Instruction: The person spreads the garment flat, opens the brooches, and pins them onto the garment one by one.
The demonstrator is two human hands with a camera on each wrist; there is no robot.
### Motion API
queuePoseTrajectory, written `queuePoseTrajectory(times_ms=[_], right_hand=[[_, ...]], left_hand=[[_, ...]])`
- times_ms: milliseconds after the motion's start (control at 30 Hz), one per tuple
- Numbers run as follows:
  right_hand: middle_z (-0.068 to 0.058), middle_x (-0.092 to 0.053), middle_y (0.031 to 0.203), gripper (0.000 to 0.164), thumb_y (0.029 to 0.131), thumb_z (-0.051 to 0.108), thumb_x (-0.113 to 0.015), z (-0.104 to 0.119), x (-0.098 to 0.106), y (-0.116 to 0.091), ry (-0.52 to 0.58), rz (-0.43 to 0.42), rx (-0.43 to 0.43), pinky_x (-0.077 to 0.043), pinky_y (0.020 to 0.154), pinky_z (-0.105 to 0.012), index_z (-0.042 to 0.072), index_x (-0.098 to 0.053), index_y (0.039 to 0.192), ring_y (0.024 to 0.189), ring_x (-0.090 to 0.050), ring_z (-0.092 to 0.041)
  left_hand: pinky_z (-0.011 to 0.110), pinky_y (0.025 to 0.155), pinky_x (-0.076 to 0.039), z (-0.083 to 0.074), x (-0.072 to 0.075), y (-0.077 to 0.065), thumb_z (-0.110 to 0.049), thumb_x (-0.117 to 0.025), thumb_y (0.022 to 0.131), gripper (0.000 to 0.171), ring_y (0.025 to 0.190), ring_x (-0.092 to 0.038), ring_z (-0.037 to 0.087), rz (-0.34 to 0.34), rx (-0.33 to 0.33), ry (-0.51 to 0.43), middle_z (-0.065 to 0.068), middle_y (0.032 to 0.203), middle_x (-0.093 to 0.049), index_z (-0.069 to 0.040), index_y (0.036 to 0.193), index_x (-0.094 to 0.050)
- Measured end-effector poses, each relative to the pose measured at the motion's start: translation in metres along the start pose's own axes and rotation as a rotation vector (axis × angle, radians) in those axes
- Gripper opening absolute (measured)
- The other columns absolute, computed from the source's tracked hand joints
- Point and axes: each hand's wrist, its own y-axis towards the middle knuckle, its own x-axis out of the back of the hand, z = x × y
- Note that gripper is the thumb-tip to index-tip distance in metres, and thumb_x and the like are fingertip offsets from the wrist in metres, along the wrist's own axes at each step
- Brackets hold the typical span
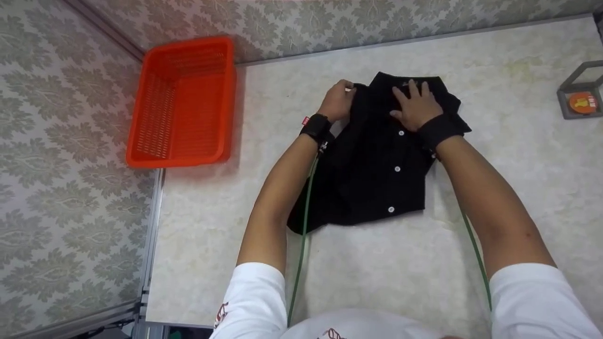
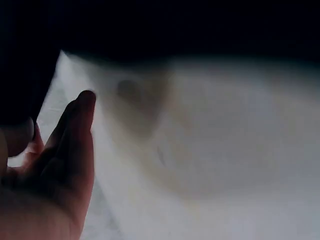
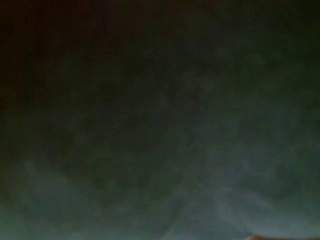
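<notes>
Black shirt (image 1: 367, 176) on a table (image 1: 202, 245), collar at the far end, hem toward the person. The left hand (image 1: 340, 101) lies at the shirt's left edge below the collar, pinching the cloth between thumb and fingers. The right hand (image 1: 417, 106) rests on top of the shirt just below the collar, fingers straight and spread, gripping nothing. White buttons (image 1: 397, 168) run down the front. A red basket (image 1: 188, 161) stands to the left, well apart from the shirt.

Partly hidden: the left fingertips, obscured by cloth in the head view; the shirt's right side, under the right wrist and its black band (image 1: 440, 129). In the left wrist view, the cloth is a dark mass without detail. The right wrist view is dark and blurred, with a sliver of skin at its lower edge.
</notes>
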Motion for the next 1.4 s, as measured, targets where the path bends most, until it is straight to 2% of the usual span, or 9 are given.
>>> queuePoseTrajectory(times_ms=[67,133,233,333,567,833,1067,1200,1400], right_hand=[[-0.031,0.000,0.149,0.063,0.099,0.038,-0.037,0.000,0.000,0.000,-0.004,0.000,-0.006,-0.013,0.105,-0.062,0.011,-0.010,0.150,0.131,0.002,-0.056],[-0.030,0.001,0.149,0.063,0.099,0.038,-0.037,0.001,0.000,0.001,-0.006,0.006,-0.015,-0.012,0.105,-0.062,0.012,-0.010,0.150,0.131,0.003,-0.055],[-0.030,0.003,0.150,0.064,0.099,0.039,-0.036,0.001,0.001,0.002,-0.005,0.017,-0.024,-0.011,0.105,-0.062,0.013,-0.009,0.150,0.131,0.005,-0.055],[-0.029,0.003,0.150,0.064,0.099,0.040,-0.037,0.001,0.001,0.003,-0.001,0.021,-0.030,-0.011,0.105,-0.062,0.014,-0.009,0.150,0.132,0.005,-0.054],[-0.029,0.003,0.150,0.065,0.098,0.043,-0.035,0.000,0.002,0.001,0.008,0.030,-0.023,-0.010,0.106,-0.061,0.014,-0.009,0.150,0.132,0.005,-0.054],[-0.030,0.003,0.149,0.066,0.098,0.043,-0.034,-0.002,0.003,0.002,0.010,0.033,0.002,-0.010,0.105,-0.062,0.013,-0.008,0.150,0.131,0.005,-0.056],[-0.030,0.003,0.149,0.066,0.098,0.042,-0.036,0.001,0.004,0.003,0.006,0.036,0.008,-0.011,0.105,-0.063,0.012,-0.008,0.150,0.131,0.005,-0.056],[-0.030,0.004,0.149,0.065,0.099,0.042,-0.035,0.000,0.005,0.003,0.001,0.043,0.005,-0.011,0.105,-0.062,0.013,-0.007,0.150,0.131,0.005,-0.056],[-0.030,0.004,0.149,0.066,0.098,0.043,-0.034,0.000,0.005,0.003,-0.008,0.041,0.005,-0.012,0.104,-0.063,0.013,-0.007,0.150,0.131,0.005,-0.056]], left_hand=[[0.026,0.079,-0.048,-0.003,0.000,-0.006,-0.035,-0.041,0.098,0.045,0.099,-0.058,0.017,0.128,0.031,-0.266,0.008,0.118,-0.055,-0.006,0.133,-0.041],[0.029,0.082,-0.048,-0.008,0.002,-0.012,-0.041,-0.041,0.096,0.056,0.101,-0.058,0.019,0.254,0.086,-0.441,0.008,0.120,-0.054,-0.005,0.138,-0.035],[0.030,0.090,-0.046,-0.014,0.006,-0.022,-0.042,-0.044,0.095,0.062,0.108,-0.056,0.017,0.407,0.113,-0.498,0.007,0.125,-0.052,-0.004,0.142,-0.032],[0.028,0.090,-0.045,-0.017,0.012,-0.029,-0.038,-0.049,0.094,0.059,0.110,-0.055,0.016,0.468,0.094,-0.469,0.006,0.126,-0.053,-0.004,0.141,-0.035],[0.028,0.084,-0.048,-0.010,0.030,-0.037,-0.029,-0.058,0.091,0.039,0.099,-0.060,0.019,0.355,0.027,-0.410,0.008,0.110,-0.063,-0.004,0.121,-0.058],[0.027,0.075,-0.049,0.004,0.046,-0.036,-0.027,-0.068,0.082,0.025,0.083,-0.060,0.018,0.243,0.094,-0.256,0.006,0.095,-0.064,-0.008,0.099,-0.067],[0.028,0.074,-0.048,0.006,0.056,-0.040,-0.028,-0.067,0.083,0.028,0.081,-0.058,0.019,0.218,0.094,-0.250,0.007,0.094,-0.062,-0.007,0.103,-0.065],[0.029,0.078,-0.047,0.004,0.061,-0.044,-0.027,-0.064,0.086,0.028,0.086,-0.059,0.019,0.208,0.037,-0.265,0.006,0.099,-0.064,-0.009,0.108,-0.065],[0.029,0.079,-0.044,0.014,0.073,-0.046,-0.029,-0.068,0.084,0.028,0.087,-0.056,0.021,0.125,-0.094,-0.125,0.005,0.097,-0.063,-0.008,0.102,-0.065]])
